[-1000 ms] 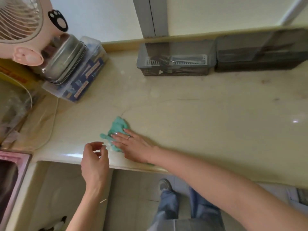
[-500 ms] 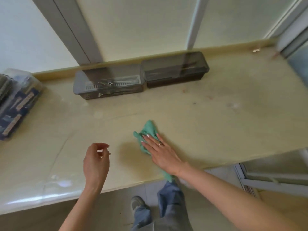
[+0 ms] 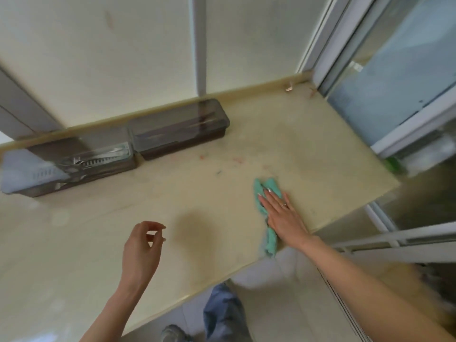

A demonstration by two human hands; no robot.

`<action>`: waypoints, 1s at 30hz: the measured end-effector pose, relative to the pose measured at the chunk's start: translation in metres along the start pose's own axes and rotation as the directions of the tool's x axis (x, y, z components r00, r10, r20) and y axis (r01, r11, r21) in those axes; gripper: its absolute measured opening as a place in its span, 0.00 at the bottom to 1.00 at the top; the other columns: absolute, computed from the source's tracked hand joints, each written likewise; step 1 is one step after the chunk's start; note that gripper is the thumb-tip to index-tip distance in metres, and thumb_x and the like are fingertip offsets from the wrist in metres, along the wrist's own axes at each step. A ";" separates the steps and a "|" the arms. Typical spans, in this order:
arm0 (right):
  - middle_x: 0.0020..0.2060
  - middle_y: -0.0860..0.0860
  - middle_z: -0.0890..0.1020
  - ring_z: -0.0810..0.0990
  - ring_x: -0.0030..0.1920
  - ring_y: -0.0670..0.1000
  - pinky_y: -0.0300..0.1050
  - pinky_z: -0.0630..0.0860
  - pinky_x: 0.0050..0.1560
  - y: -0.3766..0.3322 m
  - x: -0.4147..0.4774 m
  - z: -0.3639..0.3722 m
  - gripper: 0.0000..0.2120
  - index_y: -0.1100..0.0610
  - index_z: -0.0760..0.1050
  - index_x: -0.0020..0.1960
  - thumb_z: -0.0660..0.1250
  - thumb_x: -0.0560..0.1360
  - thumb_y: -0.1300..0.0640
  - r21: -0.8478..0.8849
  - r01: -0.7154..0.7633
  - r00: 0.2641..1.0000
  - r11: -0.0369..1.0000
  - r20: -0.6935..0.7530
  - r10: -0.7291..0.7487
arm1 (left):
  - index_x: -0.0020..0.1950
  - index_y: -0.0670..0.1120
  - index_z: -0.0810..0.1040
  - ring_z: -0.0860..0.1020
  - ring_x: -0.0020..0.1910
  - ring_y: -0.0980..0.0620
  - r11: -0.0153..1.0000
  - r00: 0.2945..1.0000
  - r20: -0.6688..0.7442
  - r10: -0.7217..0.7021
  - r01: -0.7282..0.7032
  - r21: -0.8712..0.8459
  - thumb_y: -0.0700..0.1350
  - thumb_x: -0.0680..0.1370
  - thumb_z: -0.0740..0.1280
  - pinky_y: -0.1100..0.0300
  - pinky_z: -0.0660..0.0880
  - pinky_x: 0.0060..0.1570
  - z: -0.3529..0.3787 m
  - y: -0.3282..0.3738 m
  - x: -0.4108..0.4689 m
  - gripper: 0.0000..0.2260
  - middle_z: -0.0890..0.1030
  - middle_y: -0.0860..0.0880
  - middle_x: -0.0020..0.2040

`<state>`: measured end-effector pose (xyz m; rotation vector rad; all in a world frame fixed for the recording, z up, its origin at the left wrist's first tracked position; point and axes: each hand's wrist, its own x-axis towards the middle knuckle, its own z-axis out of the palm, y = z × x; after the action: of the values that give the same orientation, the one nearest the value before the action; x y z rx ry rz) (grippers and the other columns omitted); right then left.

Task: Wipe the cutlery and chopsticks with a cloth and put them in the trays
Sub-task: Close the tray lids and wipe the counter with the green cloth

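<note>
Green cloth (image 3: 269, 191) lies flat on the beige counter (image 3: 308, 154), near the front right edge, with one tail hanging off the front lip. Right hand (image 3: 280, 213) is pressed on top of it, palm down, fingers straight and spread, ring visible. It pins the cloth, it doesn't grasp it. Left hand (image 3: 142, 250) hovers over the counter well to the left, fingers loosely curled toward the thumb, nothing in it.

Trays: two lidded smoky-plastic boxes end to end against the back wall. Left tray (image 3: 74, 166) shows metal cutlery (image 3: 98, 160) through the lid. Right tray (image 3: 180, 129) shows long thin pieces, likely chopsticks, too blurred to confirm. No loose cutlery on the counter, so the sorting looks done or nearly so.

Step in hand reads as a counter wipe-down or parking the cloth, my judgement.

To do it well:
- keep the palm flat, even pressure, so the cloth doesn't bunch
- pull the hanging tail back onto the surface, otherwise it drags off the edge
- reddish marks (image 3: 237, 160) sit between cloth and trays; sweep toward those
- stop short of the trays so they don't shift
</note>
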<state>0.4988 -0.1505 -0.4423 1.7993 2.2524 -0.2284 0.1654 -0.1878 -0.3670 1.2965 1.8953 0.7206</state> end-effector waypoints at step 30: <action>0.76 0.62 0.51 0.48 0.77 0.58 0.50 0.37 0.74 0.051 0.185 -0.042 0.27 0.64 0.49 0.76 0.47 0.78 0.58 0.219 -0.121 0.971 0.968 -0.178 0.161 | 0.45 0.50 0.75 0.79 0.40 0.58 0.974 0.951 0.233 0.204 -0.221 0.046 0.38 0.77 0.63 0.63 0.73 0.37 0.114 0.115 0.066 0.07 0.75 0.57 0.49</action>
<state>0.5060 0.0452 -0.4543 2.1685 2.2872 -0.2800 0.3040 -0.0814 -0.3610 1.5754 1.6265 0.5867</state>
